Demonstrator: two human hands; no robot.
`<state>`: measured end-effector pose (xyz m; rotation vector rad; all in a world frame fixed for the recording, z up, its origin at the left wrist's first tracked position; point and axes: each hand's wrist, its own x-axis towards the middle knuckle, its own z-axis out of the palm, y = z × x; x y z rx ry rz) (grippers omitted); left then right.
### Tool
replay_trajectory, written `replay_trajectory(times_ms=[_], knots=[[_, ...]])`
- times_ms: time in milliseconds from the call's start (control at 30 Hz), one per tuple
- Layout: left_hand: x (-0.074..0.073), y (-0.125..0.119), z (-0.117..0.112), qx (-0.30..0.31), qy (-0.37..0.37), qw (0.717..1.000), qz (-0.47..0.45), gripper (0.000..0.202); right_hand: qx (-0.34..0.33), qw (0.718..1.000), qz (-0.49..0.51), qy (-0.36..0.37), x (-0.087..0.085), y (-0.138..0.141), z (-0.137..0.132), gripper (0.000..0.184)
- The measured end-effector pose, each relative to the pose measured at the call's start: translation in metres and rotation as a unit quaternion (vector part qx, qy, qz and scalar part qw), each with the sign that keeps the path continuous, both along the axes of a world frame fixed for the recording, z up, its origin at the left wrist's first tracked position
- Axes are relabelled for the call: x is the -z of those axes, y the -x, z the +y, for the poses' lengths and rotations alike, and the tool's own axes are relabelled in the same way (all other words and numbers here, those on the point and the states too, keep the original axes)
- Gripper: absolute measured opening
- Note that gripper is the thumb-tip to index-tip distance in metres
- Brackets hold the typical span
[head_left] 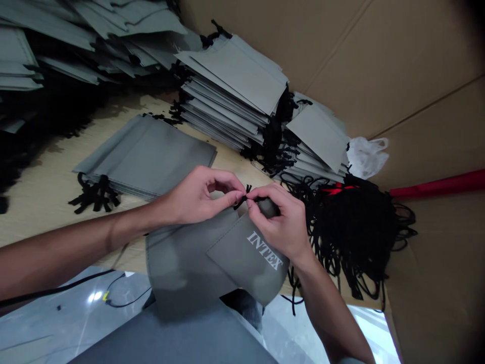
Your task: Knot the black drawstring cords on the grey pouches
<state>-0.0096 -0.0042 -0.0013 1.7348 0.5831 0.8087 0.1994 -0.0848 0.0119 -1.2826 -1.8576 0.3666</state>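
Note:
Between my two hands is a short black drawstring cord [240, 203] at the top corner of a grey fabric pouch [235, 253] printed INTEX in white. My left hand [206, 197] pinches the cord between thumb and forefinger. From the other side my right hand [280, 217] pinches it too, fingertips almost touching the left ones. The pouch hangs below the hands over the table's front edge, its printed end curling to the right. Whether the cord is knotted there is too small to tell.
A stack of grey pouches [151, 151] with black cord ends lies behind my left hand. Taller pouch stacks [242, 76] [318, 134] stand at the back. Heaped black cords [348, 227] with a red tie cover the right side, near a white plastic bag [367, 156] and cardboard wall [417, 60].

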Motion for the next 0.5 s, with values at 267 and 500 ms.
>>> replay_trajectory(times_ms=[267, 500], knots=[[-0.008, 0.01, 0.006, 0.012, -0.144, 0.988, 0.057, 0.008, -0.012, 0.999, 0.004, 0.046, -0.006, -0.004, -0.001, 0.014], [-0.006, 0.013, 0.007, 0.017, -0.179, 0.98, 0.08, 0.007, -0.021, 0.998, 0.001, 0.051, -0.005, -0.004, -0.002, 0.013]])
